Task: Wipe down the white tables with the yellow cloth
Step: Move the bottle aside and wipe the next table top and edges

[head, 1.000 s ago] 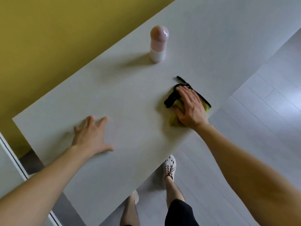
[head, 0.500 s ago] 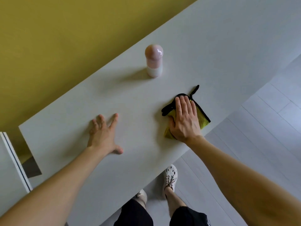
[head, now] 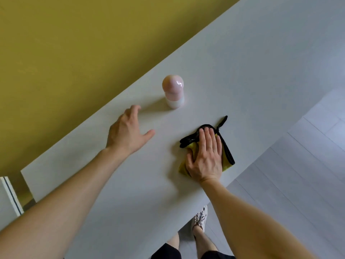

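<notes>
A yellow cloth (head: pixel 226 161) with a black edge and black loop lies on the white table (head: pixel 242 81) near its front edge. My right hand (head: pixel 206 156) presses flat on the cloth with straight fingers and covers most of it. My left hand (head: pixel 128 130) is spread above the table to the left, fingers loosely extended, holding nothing. Its fingertips are a short way left of a pink and white bottle (head: pixel 174 91) that stands upright farther back.
A mustard-yellow wall (head: pixel 74 43) runs along the table's far edge. The table's left end is at the lower left, beside a white panel (head: pixel 10 195). Grey floor (head: pixel 298 165) lies to the right, and my legs and a white shoe (head: pixel 200 218) show below the table's edge.
My left hand has lifted from the table and moved forward and right toward the bottle. My right hand has stayed flat on the cloth, which has turned a little under it.
</notes>
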Tool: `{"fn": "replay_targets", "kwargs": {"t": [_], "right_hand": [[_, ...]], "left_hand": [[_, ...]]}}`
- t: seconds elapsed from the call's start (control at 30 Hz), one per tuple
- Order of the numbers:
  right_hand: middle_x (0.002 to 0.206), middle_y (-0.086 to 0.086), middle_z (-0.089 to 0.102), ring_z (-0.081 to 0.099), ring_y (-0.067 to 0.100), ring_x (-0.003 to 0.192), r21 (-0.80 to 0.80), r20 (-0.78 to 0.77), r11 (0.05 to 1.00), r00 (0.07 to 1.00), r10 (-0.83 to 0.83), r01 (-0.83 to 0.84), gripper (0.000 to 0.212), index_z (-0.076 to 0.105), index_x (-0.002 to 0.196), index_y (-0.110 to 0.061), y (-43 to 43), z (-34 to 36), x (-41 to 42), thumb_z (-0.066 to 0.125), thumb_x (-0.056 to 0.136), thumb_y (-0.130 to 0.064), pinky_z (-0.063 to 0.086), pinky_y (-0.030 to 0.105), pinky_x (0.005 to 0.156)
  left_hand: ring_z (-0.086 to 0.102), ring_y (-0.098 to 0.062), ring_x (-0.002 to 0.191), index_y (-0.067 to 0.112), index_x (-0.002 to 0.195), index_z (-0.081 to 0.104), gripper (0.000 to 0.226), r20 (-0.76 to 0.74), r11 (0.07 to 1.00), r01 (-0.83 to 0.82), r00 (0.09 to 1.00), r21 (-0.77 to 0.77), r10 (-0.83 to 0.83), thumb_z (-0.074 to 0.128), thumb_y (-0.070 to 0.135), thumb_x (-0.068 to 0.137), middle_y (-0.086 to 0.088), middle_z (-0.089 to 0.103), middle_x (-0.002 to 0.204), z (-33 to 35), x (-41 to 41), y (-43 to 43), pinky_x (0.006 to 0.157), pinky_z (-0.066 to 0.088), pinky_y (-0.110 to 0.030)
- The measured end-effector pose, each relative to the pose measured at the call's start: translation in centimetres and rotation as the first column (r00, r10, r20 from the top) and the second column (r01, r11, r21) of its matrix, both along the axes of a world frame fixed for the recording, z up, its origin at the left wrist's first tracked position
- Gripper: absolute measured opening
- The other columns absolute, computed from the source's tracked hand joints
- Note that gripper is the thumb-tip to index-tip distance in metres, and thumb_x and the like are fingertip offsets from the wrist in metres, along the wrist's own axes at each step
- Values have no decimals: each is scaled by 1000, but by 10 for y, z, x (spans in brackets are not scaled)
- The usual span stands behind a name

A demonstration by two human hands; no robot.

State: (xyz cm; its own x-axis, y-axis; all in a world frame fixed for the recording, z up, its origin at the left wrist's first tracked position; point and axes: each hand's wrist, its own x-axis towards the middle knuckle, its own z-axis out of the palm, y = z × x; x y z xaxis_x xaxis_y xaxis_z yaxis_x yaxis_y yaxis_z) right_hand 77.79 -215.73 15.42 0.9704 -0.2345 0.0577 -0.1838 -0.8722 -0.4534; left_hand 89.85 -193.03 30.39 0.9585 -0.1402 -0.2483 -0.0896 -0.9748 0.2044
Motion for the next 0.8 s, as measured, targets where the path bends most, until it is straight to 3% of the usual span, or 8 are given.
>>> {"fn": "replay_targets", "kwargs": {"t": [0.07,0.2,0.33,0.43,0.63,0.8], "right_hand": [[179,12,26,15,28,169,-1,15,1000,1000,-4,4,94,30,170,-7,-1,1,-1,64,90,-43,16,55,135],[178,13,27,17,29,168,-10,46,1000,999,-1,2,95,32,169,-6,0,-1,-3,69,89,-39,18,56,135],[177,14,29,20,29,168,-32,71,999,997,11,-9,93,34,168,-5,-1,-5,-5,67,89,-39,22,57,134],[176,14,31,21,29,167,-36,85,999,996,18,-15,91,35,168,-5,0,-3,-4,65,88,-38,22,57,134],[178,10,29,19,28,168,-36,29,999,999,20,-19,89,32,170,-10,5,6,-1,60,93,-44,17,53,136],[178,11,27,17,28,168,-82,-44,993,996,82,-86,85,25,172,-10,-1,8,2,49,100,-50,15,54,136]], "left_hand": [[53,-35,140,22,162,33,100,161,972,-5,986,-233,43,85,53,83,-11,47,156,-4,26,-37,99,54,-49],[50,-36,144,41,170,18,115,200,946,64,980,-318,1,91,47,82,-13,31,166,-17,69,-88,103,57,-50],[64,-34,119,26,160,41,81,247,920,148,967,-364,-58,84,28,91,-11,46,145,-39,77,-102,93,62,-52],[60,-30,120,21,152,47,68,316,901,159,948,-404,-26,80,32,94,-10,47,142,-47,69,-82,85,59,-46],[51,-25,129,13,152,51,63,383,900,-12,902,-436,198,77,31,98,-15,48,145,-32,5,7,82,53,-39],[56,-31,124,13,148,53,59,379,896,-181,859,-407,345,80,23,96,-14,47,143,-37,-69,95,83,62,-48]]}}
